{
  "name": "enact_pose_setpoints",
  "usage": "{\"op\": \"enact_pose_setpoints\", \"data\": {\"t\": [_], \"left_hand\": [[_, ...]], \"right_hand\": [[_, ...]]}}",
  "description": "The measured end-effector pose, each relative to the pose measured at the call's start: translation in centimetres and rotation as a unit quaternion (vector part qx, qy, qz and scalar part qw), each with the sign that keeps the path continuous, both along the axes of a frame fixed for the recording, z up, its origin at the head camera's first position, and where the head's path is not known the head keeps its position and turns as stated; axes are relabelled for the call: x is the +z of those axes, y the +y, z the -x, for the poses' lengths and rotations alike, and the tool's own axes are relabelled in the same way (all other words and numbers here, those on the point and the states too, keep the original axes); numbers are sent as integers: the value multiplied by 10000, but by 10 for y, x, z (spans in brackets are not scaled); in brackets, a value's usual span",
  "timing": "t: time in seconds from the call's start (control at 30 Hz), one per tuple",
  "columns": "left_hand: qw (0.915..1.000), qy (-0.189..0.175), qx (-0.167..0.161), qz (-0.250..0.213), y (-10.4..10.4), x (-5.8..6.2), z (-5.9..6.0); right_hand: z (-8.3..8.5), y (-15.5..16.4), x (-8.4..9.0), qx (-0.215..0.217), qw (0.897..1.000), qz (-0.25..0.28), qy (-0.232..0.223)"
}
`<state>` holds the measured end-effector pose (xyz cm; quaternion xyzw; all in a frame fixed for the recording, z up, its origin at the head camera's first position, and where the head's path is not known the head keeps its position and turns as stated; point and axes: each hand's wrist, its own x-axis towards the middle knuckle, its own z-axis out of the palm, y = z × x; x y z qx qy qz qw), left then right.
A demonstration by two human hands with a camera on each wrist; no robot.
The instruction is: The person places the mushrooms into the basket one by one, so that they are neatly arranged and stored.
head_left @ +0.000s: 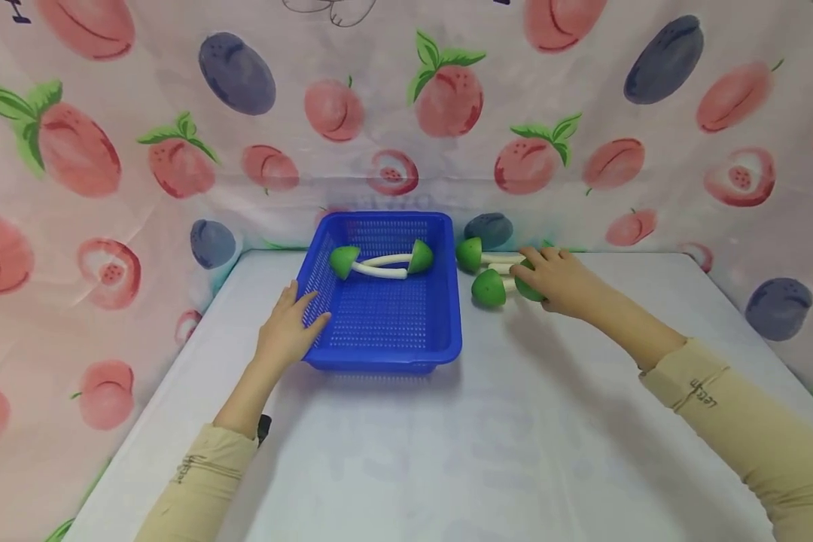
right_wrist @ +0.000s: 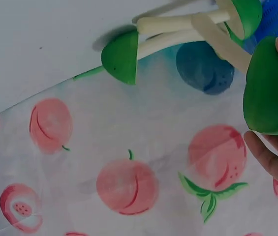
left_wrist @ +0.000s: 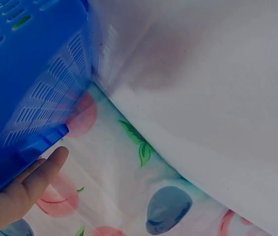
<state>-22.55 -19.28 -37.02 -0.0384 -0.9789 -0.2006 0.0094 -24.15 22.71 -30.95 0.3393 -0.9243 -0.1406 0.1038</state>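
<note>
In the head view, my left hand (head_left: 287, 331) lies at the left rim of a blue basket (head_left: 379, 357), its fingers spread and fairly straight. Those fingertips (left_wrist: 57, 157) show against the rim in the left wrist view. My right hand (head_left: 557, 282) is right of the basket, gripping a green-capped toy mushroom (right_wrist: 271, 88) by its cap, thumb on one side and fingers on the other. Two more mushrooms, one with its cap farther back (head_left: 469, 254) and one nearer (head_left: 489, 288), lie beside the basket, their white stems partly hidden by this hand.
Inside the basket, two green-capped mushrooms lie with stems crossing, one cap on the left (head_left: 344, 261) and one on the right (head_left: 421, 257). A white-covered table (head_left: 406, 452) spreads in front. Behind it hangs a fruit-print cloth (head_left: 474, 173).
</note>
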Motion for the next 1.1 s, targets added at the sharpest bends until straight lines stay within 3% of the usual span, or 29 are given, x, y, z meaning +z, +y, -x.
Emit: {"op": "enact_pose_setpoints", "data": {"t": [0.5,0.77,1.1], "left_hand": [[9999,54,-87,-76,2,1,3],[9999,74,-62,-59,-5,-3,-2],[9998,126,-48,-135,-4,-4,-3]], "right_hand": [[7,23,27,-356,9976,582,-133],[13,16,34,-388,9919,1207,-89],[19,-3,46,-434,9839,1666,-481]]}}
